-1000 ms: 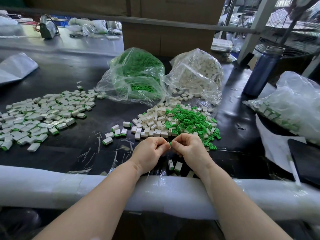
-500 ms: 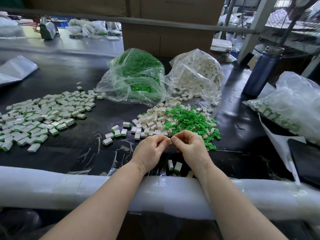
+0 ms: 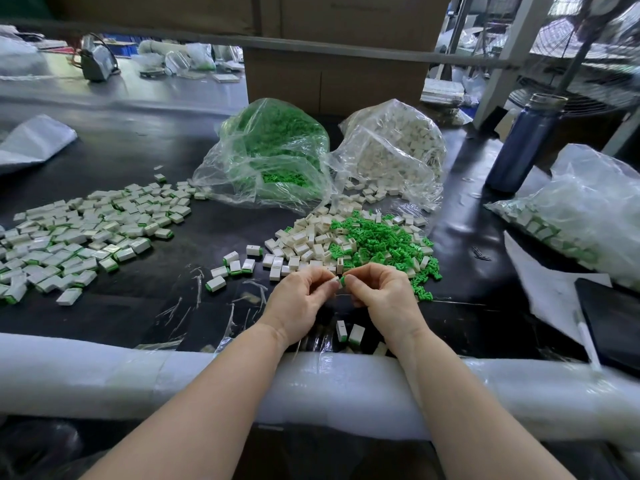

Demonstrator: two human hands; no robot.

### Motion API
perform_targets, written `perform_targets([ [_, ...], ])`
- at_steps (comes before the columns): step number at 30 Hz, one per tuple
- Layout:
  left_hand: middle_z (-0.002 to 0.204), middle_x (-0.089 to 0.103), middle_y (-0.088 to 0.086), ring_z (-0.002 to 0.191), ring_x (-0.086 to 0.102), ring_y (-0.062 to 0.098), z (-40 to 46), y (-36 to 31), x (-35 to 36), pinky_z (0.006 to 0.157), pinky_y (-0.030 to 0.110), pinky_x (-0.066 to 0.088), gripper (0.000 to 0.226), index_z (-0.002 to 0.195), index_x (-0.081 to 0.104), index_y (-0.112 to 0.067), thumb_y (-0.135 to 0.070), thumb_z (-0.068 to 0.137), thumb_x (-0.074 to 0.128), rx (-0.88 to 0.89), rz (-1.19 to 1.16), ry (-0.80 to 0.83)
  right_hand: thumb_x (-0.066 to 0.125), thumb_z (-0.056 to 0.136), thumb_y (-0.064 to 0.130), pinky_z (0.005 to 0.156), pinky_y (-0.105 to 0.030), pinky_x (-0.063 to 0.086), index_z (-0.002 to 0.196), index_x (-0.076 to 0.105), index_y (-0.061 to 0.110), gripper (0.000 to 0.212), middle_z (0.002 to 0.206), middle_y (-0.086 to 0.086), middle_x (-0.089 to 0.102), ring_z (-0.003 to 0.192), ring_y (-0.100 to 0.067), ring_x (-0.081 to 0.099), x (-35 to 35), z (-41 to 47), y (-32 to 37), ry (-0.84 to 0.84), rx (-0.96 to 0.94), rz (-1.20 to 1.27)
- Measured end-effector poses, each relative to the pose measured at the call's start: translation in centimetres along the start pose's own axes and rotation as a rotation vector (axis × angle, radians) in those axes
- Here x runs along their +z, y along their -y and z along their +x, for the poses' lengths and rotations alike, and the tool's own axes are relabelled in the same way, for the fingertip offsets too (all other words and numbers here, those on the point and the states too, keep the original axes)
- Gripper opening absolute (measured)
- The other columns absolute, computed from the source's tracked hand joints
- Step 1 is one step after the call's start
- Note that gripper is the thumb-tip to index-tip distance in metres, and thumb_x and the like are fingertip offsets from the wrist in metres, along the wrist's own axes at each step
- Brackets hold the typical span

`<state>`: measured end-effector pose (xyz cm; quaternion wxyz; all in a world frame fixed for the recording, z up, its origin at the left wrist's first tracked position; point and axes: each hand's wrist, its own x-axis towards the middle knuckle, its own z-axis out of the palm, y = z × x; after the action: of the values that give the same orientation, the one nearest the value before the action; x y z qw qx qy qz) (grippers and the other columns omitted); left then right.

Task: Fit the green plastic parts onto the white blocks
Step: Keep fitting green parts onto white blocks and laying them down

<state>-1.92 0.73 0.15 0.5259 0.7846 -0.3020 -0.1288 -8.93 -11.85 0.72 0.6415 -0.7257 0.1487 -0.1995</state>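
Low in the frame, both forearms cross a white padded rail (image 3: 104, 368) at the desk (image 3: 450, 317) edge. At centre, the left hand (image 3: 298, 303) pinches a white block (image 3: 335, 280) in curled fingers; the right hand (image 3: 384, 296) pinches a green part (image 3: 343, 280) against it. Just beyond lies a mixed pile of blocks and green parts (image 3: 367, 240); finished blocks (image 3: 86, 233) spread at the left. Two clear bags (image 3: 277, 157) sit behind.

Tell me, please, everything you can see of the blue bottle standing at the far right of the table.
The blue bottle is a tall, dark blue cylinder that looks like metal, with a silver band at the neck and a dark cap. It stands upright and closed on the black table, beyond the crumpled clear bag of finished pieces. Neither hand touches it.
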Motion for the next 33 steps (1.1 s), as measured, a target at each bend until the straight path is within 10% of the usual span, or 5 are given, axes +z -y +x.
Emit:
perform_targets([
  [11, 0.090, 0.072, 0.009, 0.092, 0.066, 0.026, -0.09, 0.04, -0.18, 0.092, 0.045, 0.048, 0.013, 0.092, 0.070, -0.012, -0.016, 0.091, 0.058, -0.072, -0.009, 0.064, 0.063, 0.087, 0.009, 0.054, -0.014, 0.042, 0.069, 0.061, 0.018, 0.020, 0.064, 0.001, 0.060, 0.054, -0.002, 0.051, 0.04, 0.06, -0.17, 0.039, 0.023, -0.197],
  [19, 0.072, 0.064, -0.011, 0.077, 0.059, 0.010, -0.31, -0.21, -0.19, 0.081, 0.028, 0.048, 0.013, 0.081, 0.068, -0.025, -0.024, 0.091, 0.059, -0.013, 0.195, 0.090, 0.063, 0.085, 0.006, 0.060, -0.020, 0.048, 0.065, 0.061, 0.020, 0.024, 0.061, 0.000, 0.064, 0.057, -0.007, 0.058, 0.02, -0.10, 0.01, 0.081, 0.016, -0.265],
  [33, 0.080, 0.070, 0.002, 0.079, 0.066, 0.022, -0.33, -0.56, 0.19, 0.080, 0.040, 0.053, 0.008, 0.088, 0.069, -0.030, -0.024, 0.087, 0.063, -0.018, 0.020, -0.041, 0.070, 0.079, 0.002, 0.047, -0.012, 0.044, 0.067, 0.064, 0.012, 0.017, 0.056, 0.004, 0.063, 0.049, -0.001, 0.057, -0.03, -0.20, 0.22, 0.024, -0.019, -0.002],
])
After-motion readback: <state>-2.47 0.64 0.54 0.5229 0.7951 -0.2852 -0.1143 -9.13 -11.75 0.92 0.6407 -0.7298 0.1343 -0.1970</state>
